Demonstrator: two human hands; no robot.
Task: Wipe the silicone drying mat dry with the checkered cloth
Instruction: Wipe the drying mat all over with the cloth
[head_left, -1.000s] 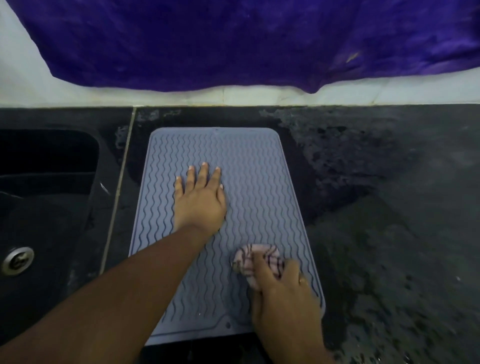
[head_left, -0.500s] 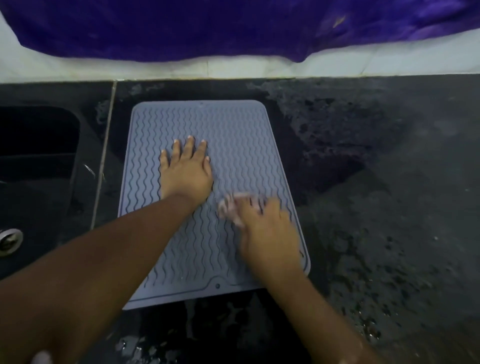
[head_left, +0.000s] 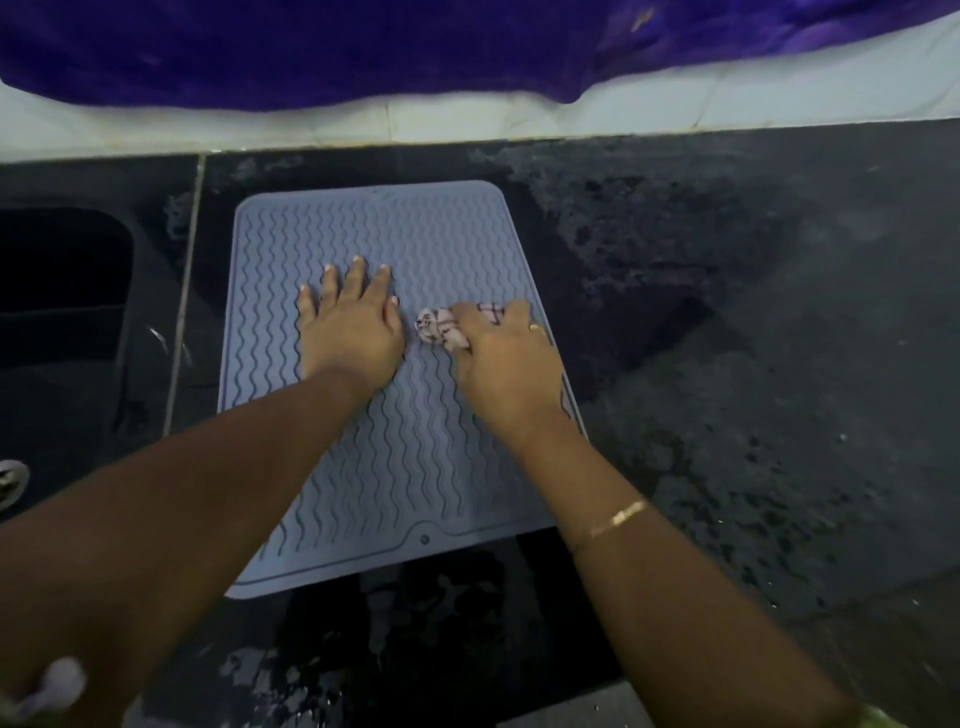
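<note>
The grey-blue silicone drying mat (head_left: 415, 234) with wavy ridges lies flat on the dark counter. My left hand (head_left: 350, 325) rests palm down on the mat's middle left, fingers spread, holding nothing. My right hand (head_left: 506, 358) presses the bunched checkered cloth (head_left: 441, 326) onto the mat at its middle right; the cloth sticks out to the left of my fingers, close to my left thumb. Part of the cloth is hidden under my right hand.
A dark sink (head_left: 62, 291) with a metal drain (head_left: 10, 480) lies left of the mat. The wet black counter (head_left: 753, 364) stretches right. A purple cloth (head_left: 363, 47) hangs over the white wall tiles (head_left: 467, 117) behind.
My right hand has pushed the cloth from the mat's near right corner up to its middle, beside my left hand. My left hand has stayed flat in the same spot.
</note>
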